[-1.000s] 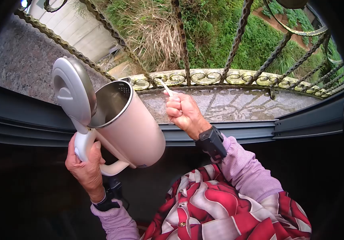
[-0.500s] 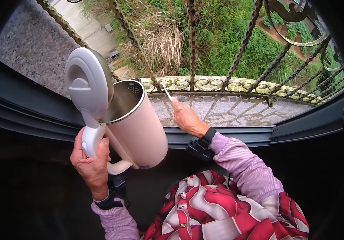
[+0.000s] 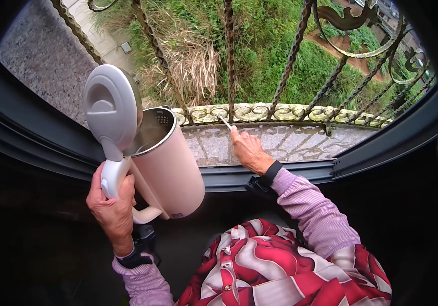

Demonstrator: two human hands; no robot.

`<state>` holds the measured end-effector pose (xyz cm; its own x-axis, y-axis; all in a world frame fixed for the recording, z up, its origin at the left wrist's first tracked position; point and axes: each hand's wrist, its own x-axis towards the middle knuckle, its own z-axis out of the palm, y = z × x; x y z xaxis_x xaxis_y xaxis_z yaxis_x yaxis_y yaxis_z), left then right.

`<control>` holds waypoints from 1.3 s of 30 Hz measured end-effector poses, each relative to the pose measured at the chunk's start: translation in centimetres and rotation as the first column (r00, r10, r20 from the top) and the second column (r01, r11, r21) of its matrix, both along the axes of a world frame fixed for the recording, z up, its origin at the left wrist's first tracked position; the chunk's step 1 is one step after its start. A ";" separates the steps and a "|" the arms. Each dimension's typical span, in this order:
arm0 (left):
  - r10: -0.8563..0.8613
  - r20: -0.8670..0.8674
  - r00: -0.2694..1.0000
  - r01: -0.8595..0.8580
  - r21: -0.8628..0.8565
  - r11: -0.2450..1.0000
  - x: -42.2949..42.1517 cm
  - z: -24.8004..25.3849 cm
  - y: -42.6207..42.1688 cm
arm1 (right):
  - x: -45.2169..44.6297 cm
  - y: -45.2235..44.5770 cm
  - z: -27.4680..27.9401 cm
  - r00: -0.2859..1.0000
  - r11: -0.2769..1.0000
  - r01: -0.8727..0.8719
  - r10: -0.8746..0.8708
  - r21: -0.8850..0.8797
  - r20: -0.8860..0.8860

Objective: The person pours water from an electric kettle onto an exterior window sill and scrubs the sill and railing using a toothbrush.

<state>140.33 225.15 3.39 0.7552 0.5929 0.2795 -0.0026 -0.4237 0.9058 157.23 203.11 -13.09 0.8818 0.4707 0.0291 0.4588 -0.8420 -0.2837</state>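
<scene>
Green plants and dry grass (image 3: 193,66) lie beyond a twisted dark metal railing (image 3: 230,56). The left hand (image 3: 113,209) grips the white plastic handle (image 3: 116,176) of a pale pink kettle (image 3: 169,176), tilted, its white lid (image 3: 109,109) open, by the window frame (image 3: 219,179). The right hand (image 3: 250,152) pinches a thin white stick (image 3: 225,122) near the wet stone ledge (image 3: 290,145).
</scene>
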 end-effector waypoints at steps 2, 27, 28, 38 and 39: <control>0.010 -0.013 1.000 -0.010 -0.008 1.000 -0.2 -0.1 -0.1 | 0.6 2.1 -2.6 0.997 0.991 0.010 0.001 0.137 -0.079; -0.077 0.053 0.996 0.075 0.052 0.996 -0.3 -0.8 0.9 | -0.5 -0.3 -1.3 0.994 0.991 0.103 -0.106 0.084 0.033; -0.095 0.064 0.993 0.090 0.076 0.993 -0.3 -1.1 1.2 | -1.0 -1.2 -0.3 0.991 0.994 0.105 -0.108 0.040 0.080; -0.147 0.083 0.986 0.134 0.145 0.980 -0.4 -1.9 2.1 | -4.9 -4.1 0.9 0.957 0.968 0.246 -0.236 -0.040 0.170; -0.144 0.085 0.986 0.130 0.152 0.980 -0.4 -1.9 2.2 | -5.3 -4.7 1.3 0.959 0.966 0.253 -0.242 -0.058 0.150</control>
<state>139.93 227.31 1.46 0.7923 0.4339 0.4289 -0.1522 -0.5402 0.8276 151.96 198.43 -11.74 0.9607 0.2436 0.1332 0.2636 -0.9509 -0.1622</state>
